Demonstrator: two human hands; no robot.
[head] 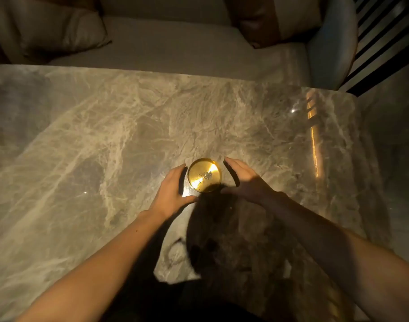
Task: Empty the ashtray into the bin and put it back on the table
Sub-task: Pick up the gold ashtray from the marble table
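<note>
This looks like a dim lounge or living room: a polished grey marble bench (129,126) fills the middle, and a pale upholstered sofa (175,45) with a beige cushion (54,31) runs along the top.

The bench (110,126) is a polished slab of grey-beige marble with pale veins running across it, glossy enough to throw back a warm orange streak of light near its right edge. A round, shallow, gold-coloured ashtray (204,175) sits flat on it, near the middle and toward the near side, with a small heap of grey ash and dark specks in its dish
</note>
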